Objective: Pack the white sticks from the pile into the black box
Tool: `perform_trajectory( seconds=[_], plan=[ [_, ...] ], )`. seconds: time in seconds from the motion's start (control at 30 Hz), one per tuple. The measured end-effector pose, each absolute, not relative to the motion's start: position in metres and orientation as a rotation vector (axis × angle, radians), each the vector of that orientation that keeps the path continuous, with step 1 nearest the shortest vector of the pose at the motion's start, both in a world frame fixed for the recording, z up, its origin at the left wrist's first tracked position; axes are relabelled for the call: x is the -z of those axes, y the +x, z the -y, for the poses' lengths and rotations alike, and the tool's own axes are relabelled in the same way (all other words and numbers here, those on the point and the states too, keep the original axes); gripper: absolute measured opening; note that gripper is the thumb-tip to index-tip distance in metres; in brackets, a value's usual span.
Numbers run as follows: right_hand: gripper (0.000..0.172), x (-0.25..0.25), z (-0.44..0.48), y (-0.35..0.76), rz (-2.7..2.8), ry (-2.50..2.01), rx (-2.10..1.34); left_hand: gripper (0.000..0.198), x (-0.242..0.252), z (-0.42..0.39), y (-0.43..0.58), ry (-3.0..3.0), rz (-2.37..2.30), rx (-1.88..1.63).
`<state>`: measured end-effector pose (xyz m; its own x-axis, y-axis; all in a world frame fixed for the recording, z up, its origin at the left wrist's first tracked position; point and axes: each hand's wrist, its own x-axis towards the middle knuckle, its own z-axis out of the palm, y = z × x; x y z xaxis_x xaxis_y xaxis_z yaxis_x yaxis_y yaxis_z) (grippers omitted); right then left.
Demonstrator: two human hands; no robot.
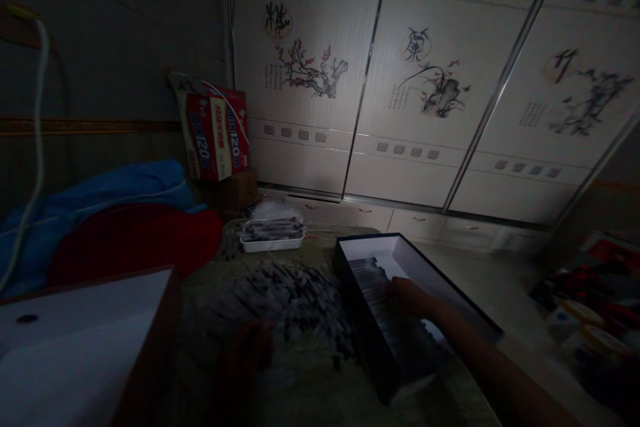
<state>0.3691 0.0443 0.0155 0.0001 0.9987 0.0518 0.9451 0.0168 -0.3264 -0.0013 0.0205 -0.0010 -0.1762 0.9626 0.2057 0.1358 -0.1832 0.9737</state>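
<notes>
My right hand [407, 297] reaches into a long dark box [460, 280] with a white inside, its fingers curled at a row of slim pen-like sticks [367, 273]. What those fingers hold, if anything, is hidden. Low in the middle, in deep shadow, my left hand [253, 343] is closed, with its fingers bent inward. Whether anything is in it cannot be made out. Just beyond it, a loose heap of similar pale sticks with dark ends [300, 293] spreads over the table [300, 387], up to the box's left side.
A white tray [273, 245] of more sticks stands at the table's far side. An open box or lid [75, 347] with a white inside fills the near left. Red cloth [135, 240] and blue cloth [125, 183] lie behind it. A red carton [215, 133] stands before the sliding doors [420, 167].
</notes>
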Motion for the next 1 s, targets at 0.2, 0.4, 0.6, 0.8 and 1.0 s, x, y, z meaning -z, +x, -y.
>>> perform_trajectory(
  seconds=[0.2, 0.4, 0.6, 0.8, 1.0],
  plan=[
    [0.02, -0.067, -0.018, 0.337, 1.977, -1.824, -0.122, 0.041, 0.005, -0.023, -0.002, 1.205, -1.307, -1.492],
    [0.019, -0.074, 0.049, 0.231, 1.9, -1.449, -0.289, 0.04, -0.005, -0.014, -0.01, 1.148, -1.356, -1.479],
    [0.03, -0.01, 0.049, 0.156, 2.008, -1.621, -0.536, 0.038, -0.009, -0.012, -0.012, 1.156, -1.388, -1.521],
    [0.03, 0.02, 0.036, 0.133, 2.028, -1.795, -0.306, 0.04, 0.006, -0.016, -0.007, 1.218, -1.346, -1.545],
    [0.037, 0.055, 0.037, 0.152, 1.904, -1.653, -0.295, 0.047, 0.017, -0.019, -0.007, 1.252, -1.338, -1.457]
  ],
)
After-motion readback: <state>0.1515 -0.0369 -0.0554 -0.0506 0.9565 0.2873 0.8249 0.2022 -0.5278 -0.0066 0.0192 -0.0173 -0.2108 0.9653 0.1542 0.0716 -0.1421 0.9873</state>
